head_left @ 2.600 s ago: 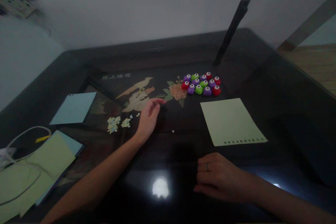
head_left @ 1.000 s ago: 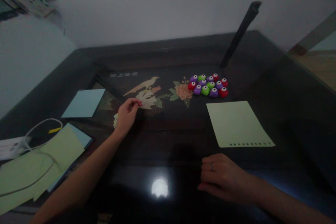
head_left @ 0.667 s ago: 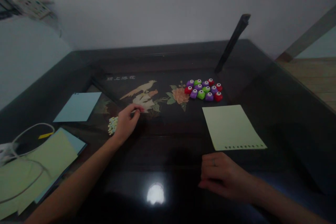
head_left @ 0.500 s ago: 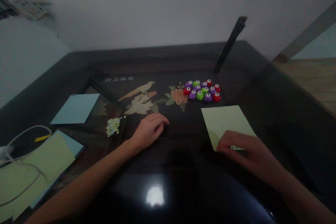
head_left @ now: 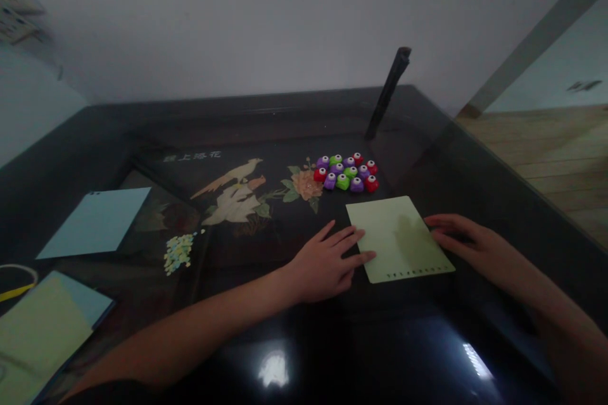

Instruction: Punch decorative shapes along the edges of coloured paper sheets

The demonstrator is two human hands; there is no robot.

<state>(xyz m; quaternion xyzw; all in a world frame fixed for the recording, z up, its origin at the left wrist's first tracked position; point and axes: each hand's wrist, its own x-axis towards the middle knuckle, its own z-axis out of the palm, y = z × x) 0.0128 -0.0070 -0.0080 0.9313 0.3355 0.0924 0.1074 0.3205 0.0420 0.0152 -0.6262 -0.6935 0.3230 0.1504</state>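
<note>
A pale green sheet of paper [head_left: 401, 237] lies flat on the dark glossy table, with a row of small punched holes or marks along its near edge. My left hand [head_left: 330, 259] is open, fingers spread, and its fingertips rest on the sheet's left edge. At the right edge of the paper, my right hand [head_left: 460, 237] touches with fingers stretched out and slightly bent, nothing gripped in it. Beyond the sheet sits a cluster of purple, green and red pieces with eye-like tops [head_left: 349, 172].
A heap of tiny paper bits [head_left: 178, 253] lies left of centre. Farther left are a blue sheet [head_left: 97, 221] and stacked green and blue sheets [head_left: 42, 329], near a yellow-tagged cable [head_left: 19, 291]. A black upright bar [head_left: 388, 93] rises at the back near the wall.
My left hand has moved right onto the sheet's left edge and spread its fingers. My right hand has shifted from the near edge to the right edge. The view has turned right.
</note>
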